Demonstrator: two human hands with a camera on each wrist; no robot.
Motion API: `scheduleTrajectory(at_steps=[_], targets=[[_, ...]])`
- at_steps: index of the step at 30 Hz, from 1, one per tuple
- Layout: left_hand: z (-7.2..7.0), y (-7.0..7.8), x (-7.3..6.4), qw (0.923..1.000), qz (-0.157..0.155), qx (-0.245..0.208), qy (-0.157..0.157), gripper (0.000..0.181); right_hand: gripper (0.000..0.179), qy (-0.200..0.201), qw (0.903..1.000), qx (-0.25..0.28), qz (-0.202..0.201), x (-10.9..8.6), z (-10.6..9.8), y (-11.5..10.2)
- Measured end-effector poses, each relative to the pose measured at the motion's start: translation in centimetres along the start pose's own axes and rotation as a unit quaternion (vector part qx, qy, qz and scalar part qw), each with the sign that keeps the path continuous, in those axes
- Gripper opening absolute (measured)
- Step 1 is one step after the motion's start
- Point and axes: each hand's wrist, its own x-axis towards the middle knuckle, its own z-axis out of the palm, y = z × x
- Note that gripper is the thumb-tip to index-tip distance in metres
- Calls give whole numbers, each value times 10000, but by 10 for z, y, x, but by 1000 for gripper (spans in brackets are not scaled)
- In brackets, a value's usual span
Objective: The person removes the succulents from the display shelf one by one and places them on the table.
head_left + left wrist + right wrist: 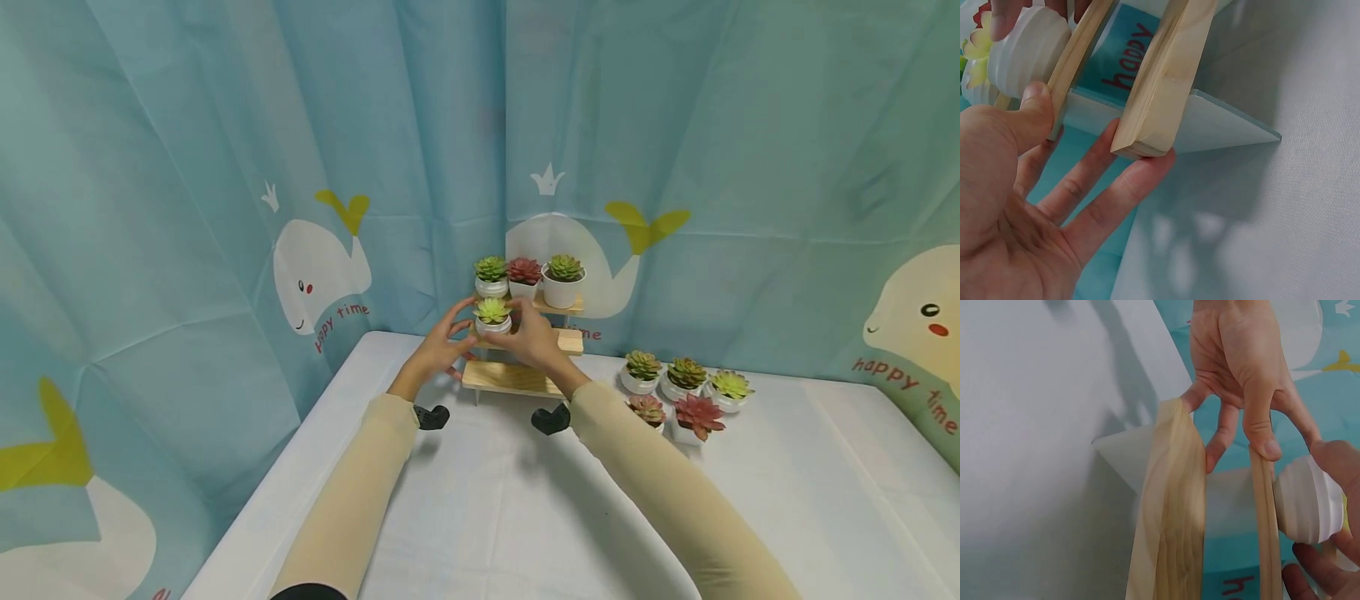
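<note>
1. The right hand (536, 338) pinched a small white pot holding a pale green succulent (492, 313), its thumb and fingers around the pot's sides.
2. That potted plant was at the left end of the stand's middle tier; whether its base bore fully on the board, I could not tell.
3. The left hand (431, 353) was at the left end of the wooden stand (516, 377), fingers spread and gripping nothing; its thumb rested on the middle board's end and a fingertip touched the lowest board's end.
4. On the stand's top tier stood, left to right, a green succulent (491, 269), a red succulent (524, 271) and a second green succulent in a larger pot (563, 290).
5. To the right of the stand, five more potted succulents (686, 375) were grouped close together, two of them reddish.
6. Beneath the stand spread a white tabletop (480, 517); behind it hung a blue curtain (450, 125) printed with whales.
</note>
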Motion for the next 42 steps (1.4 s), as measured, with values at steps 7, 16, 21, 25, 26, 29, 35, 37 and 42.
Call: scheduleTrajectory(at_steps=[7,16,21,25,26,29,35,37,42], targets=[[-1,1,2,9999,-102,-74,-61,72,67,153,9997,-169,105,0,3,-3],[-4,2,4,9995,-239,-139,-149,74,66,191,9994,-286,108,1,4,-3],[-2,3,1,10000,-42,-29,-54,73,67,198,9989,-394,145,0,3,-4],[-1,3,1,10000,-44,-44,-21,72,67,215,9985,-463,188,0,3,-5],[-1,3,1,10000,-44,-43,-16,72,67,219,9984,-475,196,1,3,-5],[-1,3,1,10000,-10,-30,-33,72,66,211,9983,-496,202,0,3,-4],[-1,1,1,10000,84,17,-38,72,65,204,9983,-519,195,0,4,-3],[-1,1,1,10000,88,13,-25,72,64,206,9981,-545,175,1,4,-2],[0,0,0,10000,2,-73,-52,73,63,174,9977,-648,79,0,1,-1]])
